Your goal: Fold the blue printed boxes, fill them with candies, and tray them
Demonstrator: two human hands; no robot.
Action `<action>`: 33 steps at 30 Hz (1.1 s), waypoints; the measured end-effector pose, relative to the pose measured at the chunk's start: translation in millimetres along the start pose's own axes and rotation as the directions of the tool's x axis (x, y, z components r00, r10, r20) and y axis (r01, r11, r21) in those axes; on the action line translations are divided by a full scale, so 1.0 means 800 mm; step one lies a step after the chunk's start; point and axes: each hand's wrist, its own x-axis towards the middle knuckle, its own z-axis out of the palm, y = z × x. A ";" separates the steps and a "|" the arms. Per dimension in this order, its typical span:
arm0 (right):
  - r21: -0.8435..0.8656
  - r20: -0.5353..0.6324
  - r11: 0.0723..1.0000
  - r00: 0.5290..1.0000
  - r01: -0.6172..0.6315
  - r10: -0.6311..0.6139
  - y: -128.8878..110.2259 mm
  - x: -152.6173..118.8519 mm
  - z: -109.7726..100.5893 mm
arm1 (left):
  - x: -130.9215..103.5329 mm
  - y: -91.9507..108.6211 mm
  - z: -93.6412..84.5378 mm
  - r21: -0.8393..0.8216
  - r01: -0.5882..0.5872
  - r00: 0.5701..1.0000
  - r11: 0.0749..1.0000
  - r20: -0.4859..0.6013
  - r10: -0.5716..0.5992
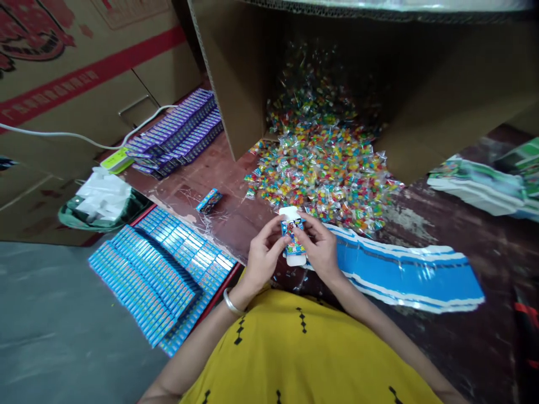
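Observation:
Between both hands is a small blue printed candy box [293,240], its white end flaps folded out at top and bottom. My left hand [266,251] pinches its left side, thumb across the front. My right hand [319,244] grips the right side, its thumb also on the printed face. Just beyond the hands spreads a heap of small clear packets of colourful candy [324,185], spilling out of a large cardboard carton [438,95]. A fanned row of flat blue box blanks [408,275] lies beside my right hand. One small blue box [209,201] sits apart on the table, to the left.
Rows of blue boxes [143,280] are stacked at the left on a red-edged surface. Behind them are a green basket with white pieces [105,196], stacked purple boxes [177,134] and a white cable [63,133]. Green-and-white flat cartons [475,188] lie at right.

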 end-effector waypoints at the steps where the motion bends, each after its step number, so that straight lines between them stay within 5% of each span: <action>1: -0.010 0.006 1.000 1.000 -0.001 0.001 0.001 0.000 -0.001 | 0.002 0.000 -0.004 -0.012 0.017 0.999 1.000 0.047 -0.017; 6: -0.118 0.039 0.988 0.995 0.099 -0.095 0.004 0.003 -0.009 | 0.005 0.004 -0.016 -0.003 0.084 0.978 0.996 0.194 -0.082; 12: 0.102 0.050 0.994 0.997 0.050 -0.055 -0.002 0.013 -0.009 | 0.002 -0.005 -0.011 -0.078 0.088 0.995 0.993 0.047 -0.084; 16: 0.145 0.187 0.989 0.980 0.038 -0.065 -0.006 0.022 -0.010 | 0.000 -0.005 -0.013 -0.109 0.103 0.994 0.989 0.036 -0.099; 23: 0.141 0.348 0.964 0.923 -0.224 0.164 -0.008 0.042 -0.017 | -0.003 0.005 -0.025 0.007 0.060 0.995 0.998 0.075 -0.060; 27: 0.155 0.396 0.949 0.897 -0.276 0.196 -0.005 0.051 -0.021 | -0.004 0.009 -0.026 0.007 0.064 0.990 0.998 0.127 -0.065; 30: 0.121 0.425 0.962 0.889 -0.246 0.174 -0.006 0.053 -0.022 | -0.005 0.010 -0.028 0.015 0.073 0.985 0.997 0.154 -0.074; 33: 0.026 0.378 0.997 0.925 -0.066 0.051 -0.010 0.049 -0.022 | -0.005 0.008 -0.030 0.009 0.088 0.980 0.996 0.176 -0.088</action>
